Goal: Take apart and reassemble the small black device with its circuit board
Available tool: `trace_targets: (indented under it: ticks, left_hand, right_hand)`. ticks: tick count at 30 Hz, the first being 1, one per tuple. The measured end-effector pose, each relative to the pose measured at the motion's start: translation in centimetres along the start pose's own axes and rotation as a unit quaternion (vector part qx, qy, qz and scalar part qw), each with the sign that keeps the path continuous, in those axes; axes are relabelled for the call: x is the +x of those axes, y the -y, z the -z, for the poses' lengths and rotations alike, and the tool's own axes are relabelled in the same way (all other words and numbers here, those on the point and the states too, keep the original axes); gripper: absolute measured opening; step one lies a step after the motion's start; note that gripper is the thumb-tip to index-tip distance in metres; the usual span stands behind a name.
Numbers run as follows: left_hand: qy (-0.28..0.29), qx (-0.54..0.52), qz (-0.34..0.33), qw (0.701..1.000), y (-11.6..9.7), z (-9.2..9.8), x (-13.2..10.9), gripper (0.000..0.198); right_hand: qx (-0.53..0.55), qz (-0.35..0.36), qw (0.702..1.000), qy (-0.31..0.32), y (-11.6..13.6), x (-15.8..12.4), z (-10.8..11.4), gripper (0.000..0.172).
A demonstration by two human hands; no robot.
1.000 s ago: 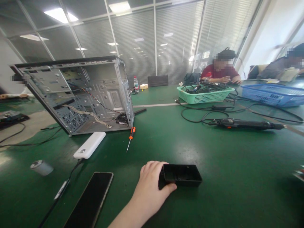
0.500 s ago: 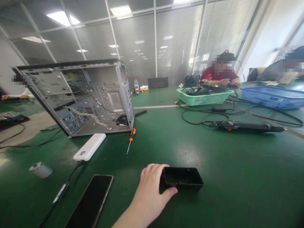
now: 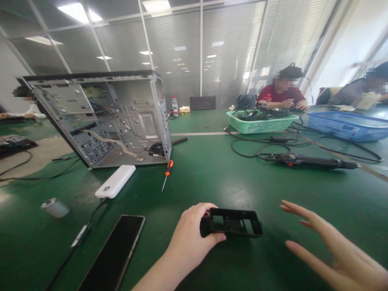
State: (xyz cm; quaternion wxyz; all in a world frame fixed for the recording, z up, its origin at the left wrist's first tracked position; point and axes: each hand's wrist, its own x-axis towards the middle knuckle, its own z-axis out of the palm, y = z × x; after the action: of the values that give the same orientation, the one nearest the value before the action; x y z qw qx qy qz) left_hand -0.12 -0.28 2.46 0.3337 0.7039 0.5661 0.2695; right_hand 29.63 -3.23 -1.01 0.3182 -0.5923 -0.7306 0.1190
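My left hand [image 3: 194, 226] grips the left end of a black rectangular plastic housing [image 3: 235, 231], thumb along the near side and fingers over the far side. Openings in the housing show light through its floor. To its right, my right hand [image 3: 324, 246] is held apart from it, fingers spread, with nothing in them. A black phone [image 3: 113, 252] lies on the green table to the left of my left forearm. Beyond it are a white power bank [image 3: 116, 182] with a cable plugged in and an orange-handled screwdriver [image 3: 167, 174].
An open computer case [image 3: 130, 117] stands at the back left. A metal cylinder [image 3: 55, 207] lies at the left. An electric screwdriver [image 3: 318, 162] with its cable, a green basket [image 3: 262, 126] of cables and a blue basket [image 3: 348, 128] are at the right. People sit beyond.
My right hand has come into view from the right, fingers spread. The housing in my left hand has tilted, so its openings now show.
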Motion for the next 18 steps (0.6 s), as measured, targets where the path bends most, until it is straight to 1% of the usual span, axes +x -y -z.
trace_targets:
  ticks: [1, 3, 5, 6, 8, 10, 14, 16, 18]
  left_hand:
    - [-0.003, -0.005, -0.004, 1.000, -0.1, 0.0, 0.0, 0.044]
    - [-0.015, -0.015, -0.013, 1.000, -0.1, 0.0, 0.0, 0.045]
    - [-0.032, -0.030, -0.026, 0.999, -0.1, 0.0, 0.0, 0.046]
    - [-0.041, -0.039, -0.032, 0.998, 0.0, 0.0, 0.0, 0.046]
    - [-0.055, -0.056, -0.044, 0.996, 0.2, -0.1, 0.1, 0.047]
    - [-0.069, -0.066, -0.065, 0.993, 0.5, -0.1, 0.1, 0.048]
    - [-0.092, -0.057, -0.158, 0.981, 1.0, -0.4, 0.0, 0.049]
    - [-0.103, -0.040, -0.199, 0.974, 1.0, -0.4, -0.2, 0.052]
    - [-0.115, -0.019, -0.227, 0.967, 1.0, -0.4, -0.5, 0.053]
  right_hand:
    - [-0.003, 0.017, 0.999, 0.030, 1.4, 0.4, -1.0, 0.061]
    - [0.019, 0.043, 0.997, 0.055, 4.0, 1.3, -2.3, 0.053]
    - [0.065, 0.034, 0.996, 0.056, 5.9, 2.1, -2.9, 0.045]
    - [0.092, 0.024, 0.994, 0.055, 6.5, 2.3, -3.0, 0.042]
    - [0.142, 0.008, 0.989, 0.050, 6.9, 2.6, -3.2, 0.040]
    - [0.176, 0.011, 0.983, 0.044, 6.7, 2.7, -3.6, 0.039]
    - [0.202, 0.035, 0.978, 0.028, 6.2, 2.5, -4.9, 0.032]
    - [0.202, 0.016, 0.979, 0.024, 6.3, 2.4, -5.4, 0.032]
    - [0.226, -0.033, 0.973, 0.039, 6.7, 2.5, -5.5, 0.036]
